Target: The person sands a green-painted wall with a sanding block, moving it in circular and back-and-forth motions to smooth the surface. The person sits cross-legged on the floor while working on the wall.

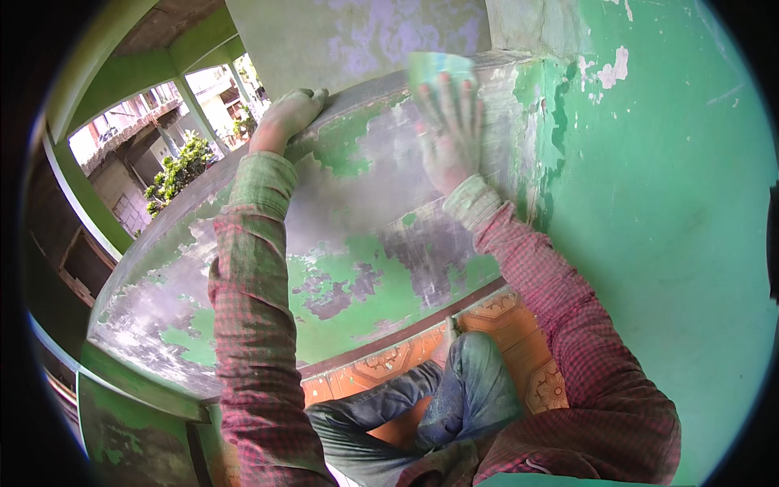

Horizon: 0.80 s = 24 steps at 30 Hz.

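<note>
My right hand (450,143), blurred and dusty, lies with fingers spread against the upper part of a low wall (359,237). Under its fingertips is a pale green sheet (439,66) that sticks out past them at the wall's top edge; blur hides what material it is. Farther left, my left hand (291,114) rests over the dark top edge of the same wall, its fingers bent toward the far side and partly hidden. Green paint on the wall is patchy, with grey, scraped areas between the remaining flakes.
A green wall (657,201) with chipped spots meets the low wall at the right. Orange patterned floor tiles (499,322) lie below, where my bent legs (468,383) in jeans are close to the wall. Beyond the ledge are a leafy shrub (182,167) and green posts (198,109).
</note>
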Available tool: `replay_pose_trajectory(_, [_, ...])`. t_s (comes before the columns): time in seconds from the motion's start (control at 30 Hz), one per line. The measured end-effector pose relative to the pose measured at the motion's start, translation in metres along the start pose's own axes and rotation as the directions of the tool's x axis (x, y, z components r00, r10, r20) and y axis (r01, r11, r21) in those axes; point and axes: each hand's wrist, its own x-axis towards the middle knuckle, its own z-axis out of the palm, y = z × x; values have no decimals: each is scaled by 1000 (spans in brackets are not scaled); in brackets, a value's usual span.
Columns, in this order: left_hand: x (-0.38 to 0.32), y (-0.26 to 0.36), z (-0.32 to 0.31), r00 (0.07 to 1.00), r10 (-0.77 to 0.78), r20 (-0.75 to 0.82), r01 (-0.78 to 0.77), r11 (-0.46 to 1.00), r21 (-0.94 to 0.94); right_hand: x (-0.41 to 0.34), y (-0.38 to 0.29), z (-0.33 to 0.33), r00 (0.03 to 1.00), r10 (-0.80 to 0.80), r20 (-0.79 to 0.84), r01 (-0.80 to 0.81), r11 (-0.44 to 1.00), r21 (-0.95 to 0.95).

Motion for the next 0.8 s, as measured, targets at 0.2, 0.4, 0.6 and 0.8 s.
replay_pose_trajectory(0.2, [-38,-9,15,632,225,-741,-325,946,9,-29,-47,-26,949,-256,181,221,956,195])
replay_pose_trajectory(0.4, [-199,22,88,836,-116,-536,-349,641,-683,-64,-70,-51,978,-68,199,-107,655,748])
replay_pose_trajectory(0.6, [-237,11,111,928,-328,-176,-146,114,-983,-107,-117,-64,866,-444,229,275,806,524])
replay_pose_trajectory(0.8, [-260,-25,108,926,-366,-89,-46,126,-991,-114,-125,-91,865,-3,502,-461,395,795])
